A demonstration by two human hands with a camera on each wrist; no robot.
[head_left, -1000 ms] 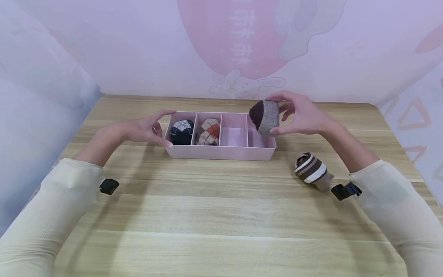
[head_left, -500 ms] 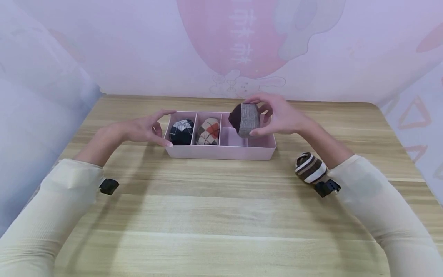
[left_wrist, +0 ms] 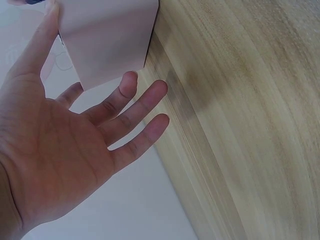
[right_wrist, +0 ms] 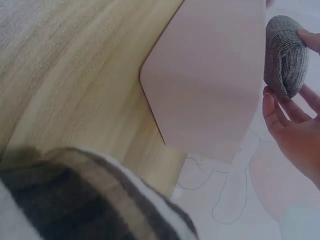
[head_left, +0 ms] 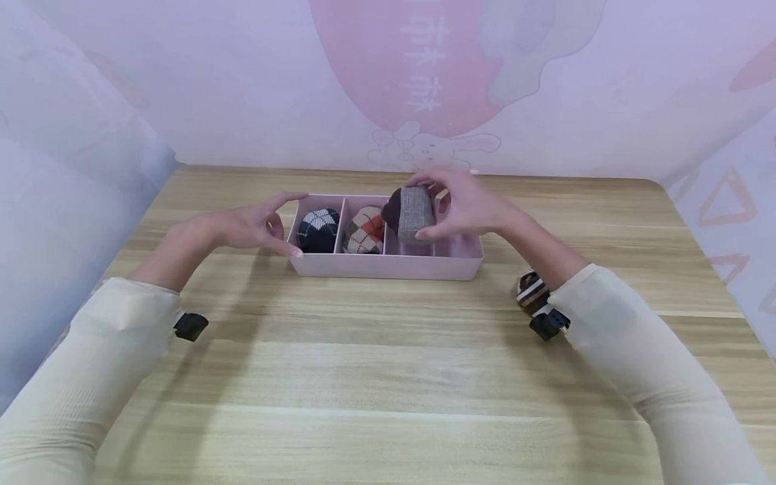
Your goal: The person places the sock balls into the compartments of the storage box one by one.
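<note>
Pinched between thumb and fingers of the right hand [head_left: 467, 205], the rolled grey sock [head_left: 412, 212] at frame centre is judged soft, light, best held across its bulk; the left hand [head_left: 248, 225] lies flat-fingered against the pink tray [head_left: 388, 268].

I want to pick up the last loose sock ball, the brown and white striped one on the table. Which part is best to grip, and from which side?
Grip the striped sock ball around its rounded middle, thumb on one side and fingers opposite, coming from above. It lies on the table, to the right of the pink tray, so the top looks reachable. The right forearm hides part of it, so its loose end cannot be judged.
</note>
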